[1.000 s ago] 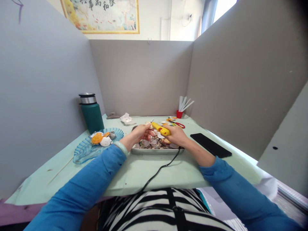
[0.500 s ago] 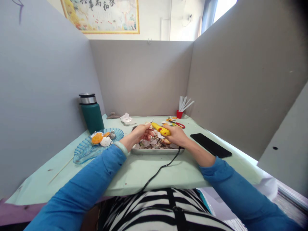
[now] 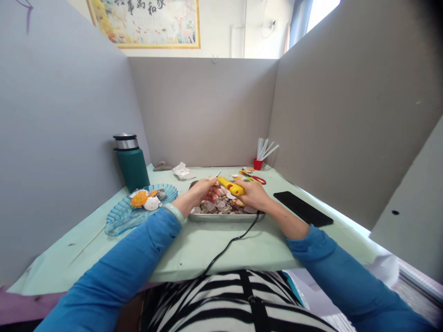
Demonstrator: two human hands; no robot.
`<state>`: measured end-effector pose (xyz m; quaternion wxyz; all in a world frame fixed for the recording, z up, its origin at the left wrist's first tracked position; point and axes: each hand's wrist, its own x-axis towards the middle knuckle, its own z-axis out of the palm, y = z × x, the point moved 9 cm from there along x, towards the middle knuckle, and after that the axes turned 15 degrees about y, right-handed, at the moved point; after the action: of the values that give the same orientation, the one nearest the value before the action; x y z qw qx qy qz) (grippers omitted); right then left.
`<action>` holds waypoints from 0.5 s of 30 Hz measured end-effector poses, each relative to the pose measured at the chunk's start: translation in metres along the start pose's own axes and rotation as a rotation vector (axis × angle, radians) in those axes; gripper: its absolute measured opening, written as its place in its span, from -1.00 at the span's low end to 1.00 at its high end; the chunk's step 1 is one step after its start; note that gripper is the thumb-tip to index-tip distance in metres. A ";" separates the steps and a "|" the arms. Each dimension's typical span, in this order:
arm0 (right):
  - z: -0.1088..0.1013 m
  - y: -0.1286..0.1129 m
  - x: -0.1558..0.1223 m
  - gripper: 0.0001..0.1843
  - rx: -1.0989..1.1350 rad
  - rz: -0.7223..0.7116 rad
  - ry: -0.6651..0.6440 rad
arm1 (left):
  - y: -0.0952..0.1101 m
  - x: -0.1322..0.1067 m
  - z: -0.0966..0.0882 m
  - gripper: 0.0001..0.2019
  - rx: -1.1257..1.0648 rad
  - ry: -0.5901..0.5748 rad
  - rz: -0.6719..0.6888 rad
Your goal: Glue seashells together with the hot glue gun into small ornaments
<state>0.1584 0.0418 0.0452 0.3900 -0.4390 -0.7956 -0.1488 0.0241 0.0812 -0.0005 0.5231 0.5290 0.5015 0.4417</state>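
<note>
My right hand [image 3: 254,196] is wrapped round a yellow hot glue gun [image 3: 230,186], its nozzle towards my left hand. A black cord [image 3: 228,244] runs from it down over the table's front edge. My left hand [image 3: 204,191] is closed in a pinch, its fingertips beside the nozzle. Between them is a small pale piece that looks like a shell, mostly hidden by the fingers. Below both hands lies a metal tray [image 3: 224,217] full of loose seashells [image 3: 221,206].
On the left are a blue shell-shaped plate [image 3: 119,216] with shells on it, a green bottle [image 3: 132,167] and a thin stick [image 3: 88,244]. Scissors [image 3: 258,180], a red cup [image 3: 258,164] of glue sticks and a black phone-like slab [image 3: 302,208] are on the right. Grey partitions [image 3: 204,110] enclose the table.
</note>
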 end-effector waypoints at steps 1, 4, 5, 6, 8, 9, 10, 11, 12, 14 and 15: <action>0.000 0.000 0.000 -0.75 0.000 0.000 -0.002 | 0.000 0.000 0.000 -0.70 0.007 0.000 0.002; 0.000 0.000 0.000 -0.76 0.001 0.005 -0.009 | -0.001 0.001 0.000 -0.70 0.021 0.002 0.001; 0.000 0.000 0.000 -0.76 0.000 0.011 -0.013 | -0.001 0.001 0.000 -0.70 0.026 0.003 0.001; 0.000 0.000 -0.001 -0.76 -0.002 0.015 -0.019 | -0.001 0.001 0.000 -0.70 0.031 0.004 0.001; 0.001 0.001 -0.001 -0.76 -0.004 0.021 -0.030 | -0.001 0.000 0.000 -0.70 0.037 0.007 0.000; 0.001 0.001 0.000 -0.76 -0.004 0.021 -0.032 | -0.001 0.000 -0.001 -0.70 0.038 0.008 0.000; 0.001 0.000 0.000 -0.76 -0.004 0.019 -0.032 | -0.001 0.000 -0.001 -0.71 0.038 0.010 0.001; 0.001 0.000 0.000 -0.75 -0.004 0.017 -0.030 | -0.001 0.000 -0.001 -0.71 0.039 0.012 0.001; 0.001 0.000 0.000 -0.75 -0.004 0.015 -0.028 | -0.001 -0.001 -0.001 -0.71 0.040 0.015 0.001; 0.001 0.000 0.000 -0.75 -0.006 0.010 -0.025 | -0.001 -0.001 -0.001 -0.71 0.046 0.021 0.001; 0.001 0.000 0.000 -0.75 -0.007 0.008 -0.025 | -0.001 -0.001 -0.001 -0.70 0.051 0.024 0.000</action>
<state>0.1576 0.0419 0.0447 0.3790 -0.4456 -0.7981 -0.1446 0.0231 0.0804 -0.0011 0.5034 0.5368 0.5186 0.4352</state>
